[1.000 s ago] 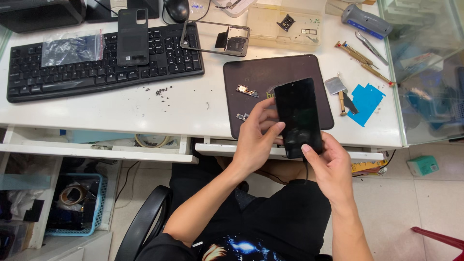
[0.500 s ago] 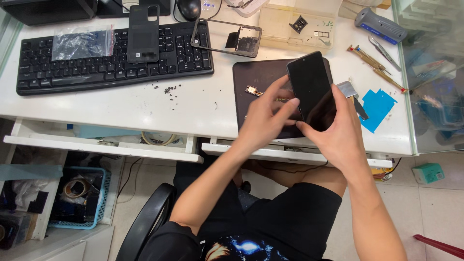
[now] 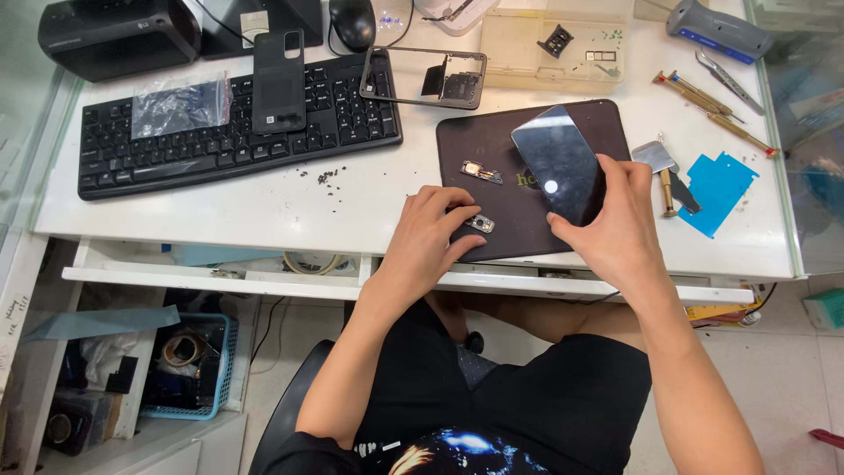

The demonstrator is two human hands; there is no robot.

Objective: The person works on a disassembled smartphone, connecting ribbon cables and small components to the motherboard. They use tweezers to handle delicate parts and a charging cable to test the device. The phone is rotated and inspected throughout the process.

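My right hand holds a black phone by its near end, grip closed on it, glass up and tilted above the dark mat. My left hand rests at the mat's near edge, fingertips narrowed toward a small part lying there; whether they pinch it I cannot tell. A second small part lies farther in on the mat.

Done well, I judge, this wants a light pinch on the part's edges and the phone kept level and steady, clear of the mat.

Loose screws dot the white worktop left of the mat. Beyond them sits a keyboard bearing a back cover and a plastic bag, with a phone frame at its right end. To the right lie a scraper, a blue sheet and screwdrivers. Nothing blocks either hand; the screws could scatter under a careless wrist.
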